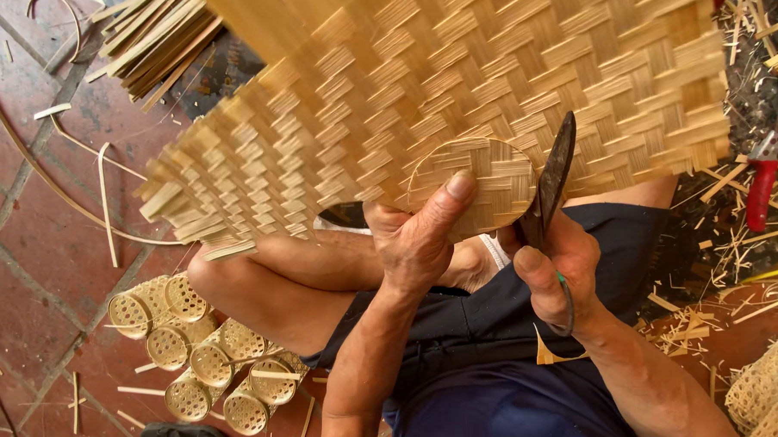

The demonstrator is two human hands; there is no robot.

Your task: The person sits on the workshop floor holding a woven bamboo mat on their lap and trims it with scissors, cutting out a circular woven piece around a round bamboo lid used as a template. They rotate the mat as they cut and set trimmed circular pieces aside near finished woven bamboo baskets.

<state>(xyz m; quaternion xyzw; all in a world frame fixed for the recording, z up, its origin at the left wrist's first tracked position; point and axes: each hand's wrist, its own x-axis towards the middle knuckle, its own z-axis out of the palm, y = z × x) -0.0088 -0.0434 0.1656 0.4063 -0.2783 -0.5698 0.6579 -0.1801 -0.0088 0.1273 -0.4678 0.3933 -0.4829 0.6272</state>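
Observation:
My left hand (pixel 416 239) pinches a small round woven bamboo disc (pixel 478 181), thumb pressed on its face. My right hand (pixel 554 269) grips the handles of dark metal shears (pixel 553 177), whose blade stands upright against the disc's right edge. Behind both spreads a large woven bamboo mat (pixel 487 60), resting over my lap and knee.
Several small woven cylinder baskets (pixel 209 363) lie on the red tile floor at lower left. Bundled bamboo strips (pixel 154 37) lie at top left, loose slivers around. Red-handled pruners (pixel 763 188) lie at right among scraps. A woven piece (pixel 774 386) sits bottom right.

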